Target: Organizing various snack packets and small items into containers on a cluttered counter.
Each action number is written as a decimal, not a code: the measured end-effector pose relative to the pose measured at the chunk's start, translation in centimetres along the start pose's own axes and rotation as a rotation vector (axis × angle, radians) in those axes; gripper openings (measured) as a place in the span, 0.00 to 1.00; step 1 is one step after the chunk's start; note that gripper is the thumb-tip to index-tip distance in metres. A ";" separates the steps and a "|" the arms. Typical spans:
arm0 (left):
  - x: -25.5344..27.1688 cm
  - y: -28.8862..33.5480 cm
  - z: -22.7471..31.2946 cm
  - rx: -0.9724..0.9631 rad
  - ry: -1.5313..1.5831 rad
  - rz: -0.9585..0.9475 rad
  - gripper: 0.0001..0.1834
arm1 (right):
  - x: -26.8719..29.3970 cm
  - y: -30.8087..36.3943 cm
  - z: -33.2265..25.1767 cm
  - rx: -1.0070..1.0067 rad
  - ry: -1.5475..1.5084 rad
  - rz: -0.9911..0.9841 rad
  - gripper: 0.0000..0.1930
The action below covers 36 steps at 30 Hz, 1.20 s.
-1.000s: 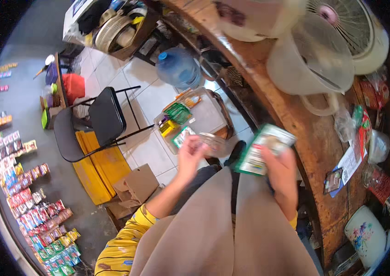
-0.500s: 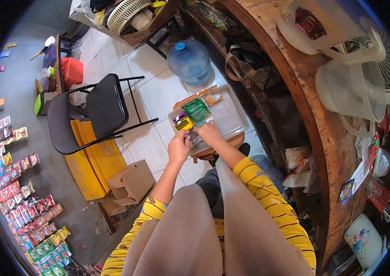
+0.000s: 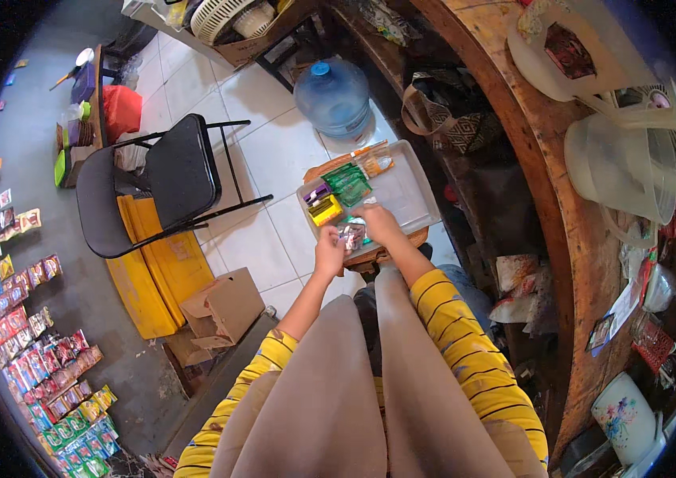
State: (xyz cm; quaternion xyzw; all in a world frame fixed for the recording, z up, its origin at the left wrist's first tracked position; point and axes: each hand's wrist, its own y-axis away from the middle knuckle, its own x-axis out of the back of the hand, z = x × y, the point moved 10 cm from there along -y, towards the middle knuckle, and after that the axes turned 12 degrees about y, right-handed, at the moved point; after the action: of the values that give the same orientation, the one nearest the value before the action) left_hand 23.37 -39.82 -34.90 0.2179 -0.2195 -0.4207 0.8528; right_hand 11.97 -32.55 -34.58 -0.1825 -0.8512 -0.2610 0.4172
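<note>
Over the near left corner of a clear plastic tray (image 3: 416, 191), my left hand (image 3: 329, 255) is closed on the edge of a silvery-brown sachet (image 3: 351, 234). Close on its right, my right hand (image 3: 380, 223) has its fingers curled down; what they pinch is hidden. In the tray, beyond my hands, lie a yellow packet (image 3: 324, 210), a purple packet (image 3: 317, 193) and green sachets (image 3: 347, 184). An orange-and-clear packet (image 3: 374, 159) rests at the tray's far edge. Beneath the tray is a small wooden stool (image 3: 323, 170).
A blue water jug (image 3: 333, 99) stands on the tiles beyond the tray. To the left are a black folding chair (image 3: 182, 171), a yellow plastic piece (image 3: 146, 271) and a cardboard box (image 3: 222, 307). A curved wooden counter (image 3: 533, 151) runs along the right. Sachet strips (image 3: 47, 358) line the far left.
My hands have moved slightly apart, and the silvery-brown sachet between them shows more fully. The view has shifted a little; the yellow packet is less covered by my left hand.
</note>
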 end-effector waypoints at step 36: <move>-8.1 2.0 5.2 -0.135 -1.172 -0.561 0.22 | 12.4 12.4 2.5 -0.141 -0.560 0.311 0.24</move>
State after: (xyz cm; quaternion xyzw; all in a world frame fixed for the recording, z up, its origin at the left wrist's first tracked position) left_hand 17.26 -33.15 -31.16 -0.0525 -0.5560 -0.6894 0.4614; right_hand 9.71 -19.97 -22.25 -0.4033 -0.8747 -0.1920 0.1880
